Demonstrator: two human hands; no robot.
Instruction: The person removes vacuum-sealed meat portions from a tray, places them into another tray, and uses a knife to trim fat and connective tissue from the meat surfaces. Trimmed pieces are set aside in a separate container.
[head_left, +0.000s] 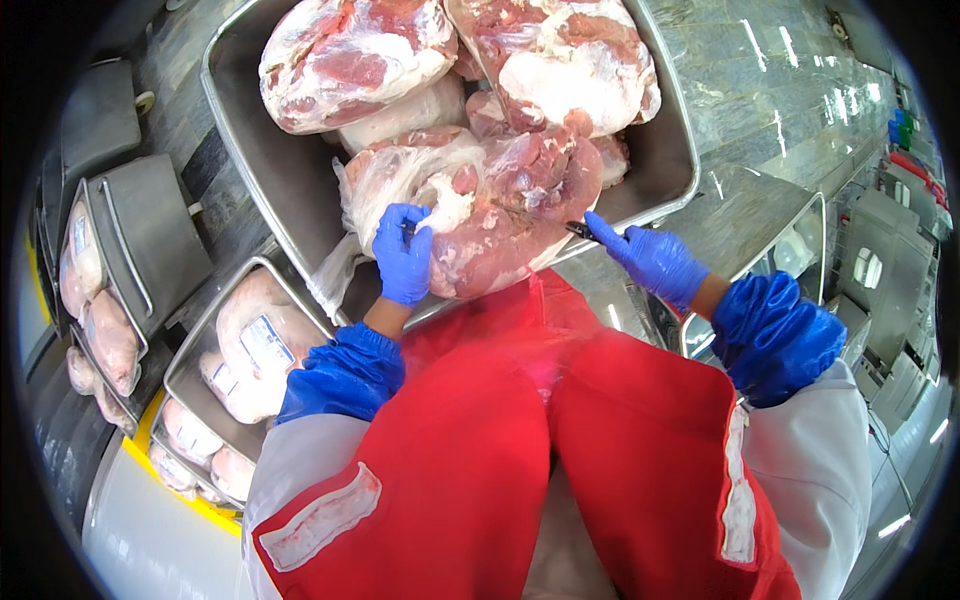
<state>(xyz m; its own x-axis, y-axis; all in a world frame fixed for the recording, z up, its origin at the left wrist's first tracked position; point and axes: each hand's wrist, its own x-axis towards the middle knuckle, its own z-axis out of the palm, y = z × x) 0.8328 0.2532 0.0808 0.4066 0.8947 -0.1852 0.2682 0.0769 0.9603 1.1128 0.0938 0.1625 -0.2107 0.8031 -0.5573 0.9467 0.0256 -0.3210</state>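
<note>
A large cut of raw meat (480,245) lies at the near edge of a deep metal tub, with a clear plastic bag (415,180) bunched over its left side. At its left end is my left hand (404,258), blue-gloved, fingers curled closed beside white fat. A small dark thing shows between those fingers; what it is I cannot make out. My right hand (655,262), also gloved in blue, grips a knife (582,230) by its black handle at the meat's right side. The blade points left across the meat and is hard to see.
Further big meat pieces (360,55) fill the back of the metal tub (690,150). To the left, a smaller metal tub (185,365) holds bagged, labelled meat (265,340). Behind it stand a grey lidded bin (150,240) and more bagged pieces. My red apron (470,440) touches the near rim.
</note>
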